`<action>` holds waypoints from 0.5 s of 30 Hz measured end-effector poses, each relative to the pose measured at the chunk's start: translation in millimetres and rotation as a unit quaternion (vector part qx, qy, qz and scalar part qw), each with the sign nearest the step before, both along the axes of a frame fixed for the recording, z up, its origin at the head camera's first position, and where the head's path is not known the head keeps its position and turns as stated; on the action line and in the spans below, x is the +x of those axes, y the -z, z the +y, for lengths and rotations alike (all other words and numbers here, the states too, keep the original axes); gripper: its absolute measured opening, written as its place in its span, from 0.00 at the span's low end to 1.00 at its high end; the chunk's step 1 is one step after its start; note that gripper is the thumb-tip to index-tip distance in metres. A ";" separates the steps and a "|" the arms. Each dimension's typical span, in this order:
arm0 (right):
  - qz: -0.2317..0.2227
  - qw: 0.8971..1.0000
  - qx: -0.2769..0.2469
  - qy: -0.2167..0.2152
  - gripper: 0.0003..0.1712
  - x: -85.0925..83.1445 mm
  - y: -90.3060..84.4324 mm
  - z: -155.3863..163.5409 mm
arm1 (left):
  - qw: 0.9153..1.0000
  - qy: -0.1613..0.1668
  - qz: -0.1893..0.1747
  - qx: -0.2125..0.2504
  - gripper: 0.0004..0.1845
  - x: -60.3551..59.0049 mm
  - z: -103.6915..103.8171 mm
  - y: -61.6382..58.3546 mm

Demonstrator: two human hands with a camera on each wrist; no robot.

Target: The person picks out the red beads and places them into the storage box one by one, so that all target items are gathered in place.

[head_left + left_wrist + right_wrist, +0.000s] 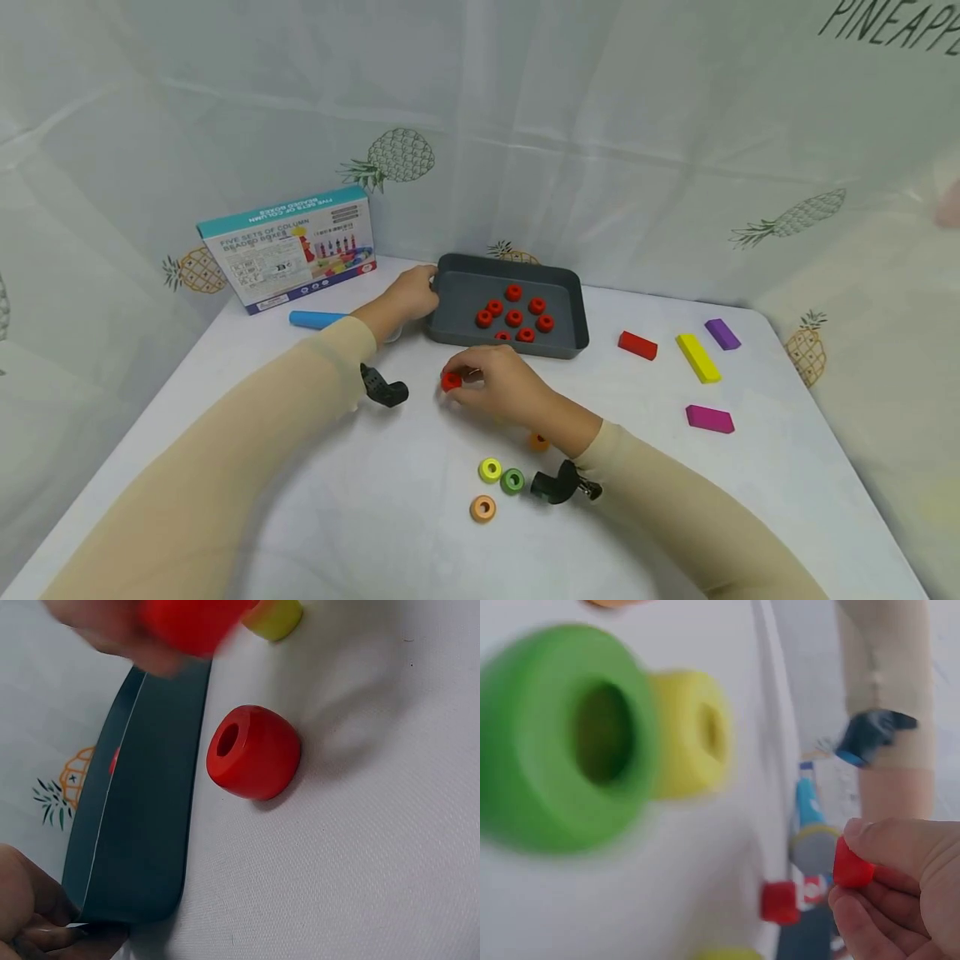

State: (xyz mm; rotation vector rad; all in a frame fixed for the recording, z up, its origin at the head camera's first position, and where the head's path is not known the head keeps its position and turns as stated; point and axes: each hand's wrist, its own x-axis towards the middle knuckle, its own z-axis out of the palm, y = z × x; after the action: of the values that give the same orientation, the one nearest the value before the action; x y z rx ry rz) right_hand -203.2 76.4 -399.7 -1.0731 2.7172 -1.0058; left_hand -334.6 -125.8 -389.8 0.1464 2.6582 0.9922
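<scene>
My left hand (411,293) grips the left rim of a dark grey tray (510,268), which holds several red beads (513,317). In front of the tray, my right hand (501,379) pinches a red bead (452,381) between thumb and fingers; this bead (851,864) also shows in the right wrist view. Another red bead (255,752) lies on the table beside the tray wall in the left wrist view. Closer to the right wrist are a yellow bead (491,470), a green bead (513,481) and a light orange bead (483,508).
A darker orange bead (538,442) is partly covered by the right wrist. To the right lie red (637,345), yellow (698,358), purple (722,334) and magenta blocks (709,419). A toy box (292,254) stands at back left, near a blue rod (317,320).
</scene>
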 end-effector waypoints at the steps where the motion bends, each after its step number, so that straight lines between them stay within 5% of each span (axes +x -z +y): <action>1: -0.005 1.000 -0.002 0.006 0.16 -2.0 -4.0 2.4 | 1.000 -0.002 -0.003 0.000 0.38 -0.2 -0.2 0.7; 8: -0.004 0.998 -0.021 0.061 0.18 -38.7 -27.5 26.6 | 1.000 -0.003 -0.008 0.006 0.37 -1.5 -1.3 5.1; 15: -0.015 0.989 0.012 0.145 0.21 -85.4 -32.7 66.3 | 1.000 -0.002 -0.008 0.009 0.37 -1.4 -0.4 1.0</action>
State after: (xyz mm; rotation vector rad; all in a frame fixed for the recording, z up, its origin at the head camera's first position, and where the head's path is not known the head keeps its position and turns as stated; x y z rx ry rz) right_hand -288.6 142.7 -367.0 -0.6648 2.9100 -1.0088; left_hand -336.1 -126.2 -390.7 0.1359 2.6376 1.0140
